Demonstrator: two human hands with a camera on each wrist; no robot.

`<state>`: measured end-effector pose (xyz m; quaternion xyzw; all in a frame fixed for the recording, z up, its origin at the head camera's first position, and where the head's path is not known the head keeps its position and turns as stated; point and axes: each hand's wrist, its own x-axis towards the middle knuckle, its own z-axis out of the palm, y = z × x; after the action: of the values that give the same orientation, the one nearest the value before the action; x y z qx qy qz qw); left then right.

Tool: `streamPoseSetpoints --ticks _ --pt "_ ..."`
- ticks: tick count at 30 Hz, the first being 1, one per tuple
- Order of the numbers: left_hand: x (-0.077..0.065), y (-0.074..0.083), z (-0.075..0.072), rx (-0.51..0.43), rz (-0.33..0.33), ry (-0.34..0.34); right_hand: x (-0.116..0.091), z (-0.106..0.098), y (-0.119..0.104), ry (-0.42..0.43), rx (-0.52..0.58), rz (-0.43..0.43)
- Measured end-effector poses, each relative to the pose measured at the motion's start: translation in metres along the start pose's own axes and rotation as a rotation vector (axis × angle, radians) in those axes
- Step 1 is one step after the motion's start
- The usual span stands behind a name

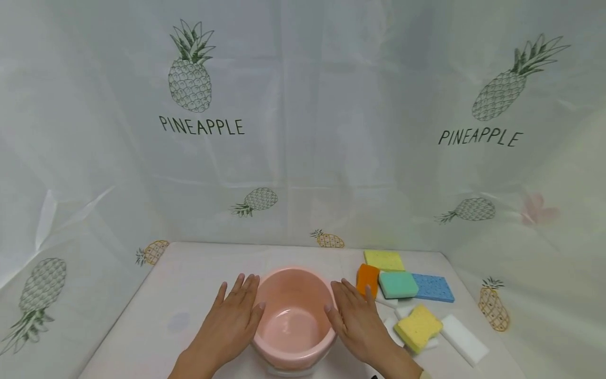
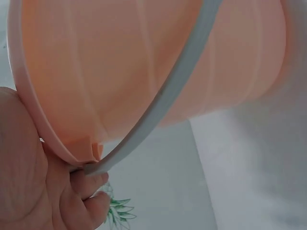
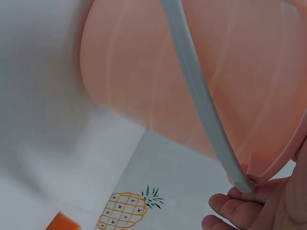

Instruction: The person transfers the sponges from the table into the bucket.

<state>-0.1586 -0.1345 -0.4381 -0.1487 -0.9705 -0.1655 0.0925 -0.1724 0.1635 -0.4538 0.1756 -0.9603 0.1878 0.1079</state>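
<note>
A pink bucket stands upright on the white-covered table, its mouth facing up and nothing visible inside. Its pale grey handle hangs down on the near side. My left hand touches the left rim with long, nearly straight fingers, the thumb over the edge. On the opposite side my right hand rests against the rim the same way, thumb at the inner edge. In the right wrist view, fingers lie beside the joint of the handle. Palms hide parts of the rim.
Right of the bucket lie several sponges: an orange one, a green one, a blue one, a flat yellow one and a notched yellow one. A white block lies farther right. A pineapple-print sheet hangs behind.
</note>
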Motion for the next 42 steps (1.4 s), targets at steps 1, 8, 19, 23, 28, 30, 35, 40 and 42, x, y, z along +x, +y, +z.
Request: streamPoseSetpoints --ticks 1,8,19,23,28,30,35,40,42 --pt "-0.001 0.0 -0.001 0.006 -0.002 0.0 0.0 0.0 0.0 -0.002 0.004 0.002" --pt "-0.002 -0.001 -0.001 -0.005 -0.01 -0.01 0.0 0.001 0.001 -0.012 0.031 0.001" --pt "0.002 -0.002 0.007 -0.06 -0.01 -0.013 0.008 -0.018 0.053 0.191 -0.137 -0.137" --pt "0.002 -0.003 0.006 -0.042 -0.004 -0.002 0.014 -0.035 0.099 0.277 -0.28 -0.228" --pt "0.002 -0.003 0.003 -0.019 -0.002 0.009 0.014 -0.056 0.167 0.297 -0.393 -0.274" --pt "0.003 -0.003 0.003 -0.011 0.001 0.011 0.011 -0.063 0.194 0.291 -0.436 -0.281" --pt "0.003 -0.005 0.002 0.007 0.011 0.027 0.002 -0.072 0.245 0.195 -0.549 -0.212" --pt "0.001 -0.006 0.003 0.026 0.015 0.042 -0.006 -0.074 0.274 0.052 -0.602 -0.111" --pt "0.001 -0.006 0.004 0.027 0.017 0.046 -0.009 -0.074 0.282 0.016 -0.616 -0.1"
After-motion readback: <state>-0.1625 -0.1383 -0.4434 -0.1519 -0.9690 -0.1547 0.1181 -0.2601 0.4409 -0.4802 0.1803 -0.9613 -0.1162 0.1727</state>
